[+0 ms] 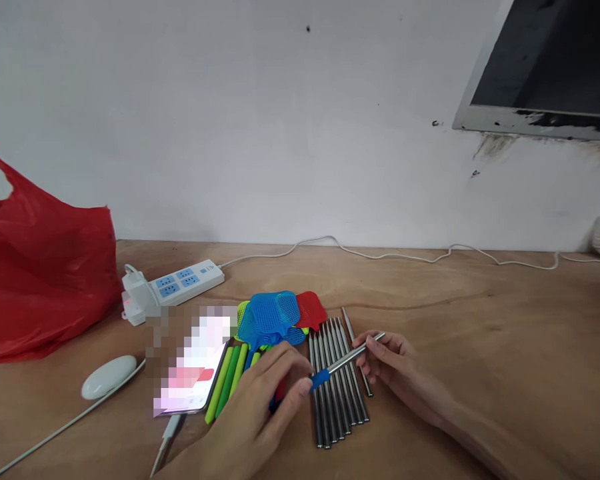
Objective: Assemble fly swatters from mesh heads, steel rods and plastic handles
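Observation:
My left hand [263, 400] pinches the blue handle end [320, 379] of a thin metal rod [353, 357]. My right hand [393, 367] grips the far end of the same rod with its fingertips. The rod lies slantwise above a row of several bare metal rods [337, 400] on the wooden table [505, 347]. Just left of the rods lies a pile of small plastic fly-swatter heads, blue [275, 315], red [311, 309] and yellow-green, beside several green handles [227, 383].
A lit phone [193, 373] lies left of the green handles. A white power strip [173, 287] with a cable, a white oval device [109, 376] and a red plastic bag [40, 267] stand at the left. A wall runs behind the table.

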`<action>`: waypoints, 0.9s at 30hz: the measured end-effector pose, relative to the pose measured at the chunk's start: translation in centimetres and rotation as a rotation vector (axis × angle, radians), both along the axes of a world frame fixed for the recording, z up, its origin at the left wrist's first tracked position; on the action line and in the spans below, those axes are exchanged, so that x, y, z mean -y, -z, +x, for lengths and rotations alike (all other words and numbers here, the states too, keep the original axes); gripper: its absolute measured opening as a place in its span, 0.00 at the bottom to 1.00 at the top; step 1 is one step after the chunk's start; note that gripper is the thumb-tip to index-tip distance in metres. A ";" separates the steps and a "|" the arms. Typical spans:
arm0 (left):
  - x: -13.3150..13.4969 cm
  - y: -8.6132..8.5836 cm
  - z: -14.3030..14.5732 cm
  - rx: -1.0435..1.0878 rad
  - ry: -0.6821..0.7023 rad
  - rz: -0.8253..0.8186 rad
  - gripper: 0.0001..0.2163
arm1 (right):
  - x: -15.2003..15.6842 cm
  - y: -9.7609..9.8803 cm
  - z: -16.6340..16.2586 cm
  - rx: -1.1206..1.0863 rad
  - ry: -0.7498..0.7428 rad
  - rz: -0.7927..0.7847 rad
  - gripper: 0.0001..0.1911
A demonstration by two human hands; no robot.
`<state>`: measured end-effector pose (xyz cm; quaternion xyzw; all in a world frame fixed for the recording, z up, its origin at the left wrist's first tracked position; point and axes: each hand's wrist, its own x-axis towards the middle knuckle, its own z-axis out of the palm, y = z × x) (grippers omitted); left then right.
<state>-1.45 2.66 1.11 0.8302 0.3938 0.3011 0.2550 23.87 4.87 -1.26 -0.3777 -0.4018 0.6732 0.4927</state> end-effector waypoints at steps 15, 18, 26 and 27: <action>-2.4 1.9 -1.3 -0.347 -0.314 0.322 0.20 | -2.5 1.1 2.4 -0.040 0.013 -0.071 0.26; -2.6 1.9 -1.4 -0.367 -0.304 0.326 0.24 | -2.9 1.5 2.6 0.019 -0.031 -0.060 0.27; -2.8 2.6 -2.2 -0.418 -0.111 0.210 0.44 | -2.6 1.4 2.4 0.050 -0.002 -0.067 0.27; -2.8 2.5 -2.3 -0.419 -0.077 0.210 0.47 | -2.6 1.3 2.4 0.055 0.001 -0.067 0.27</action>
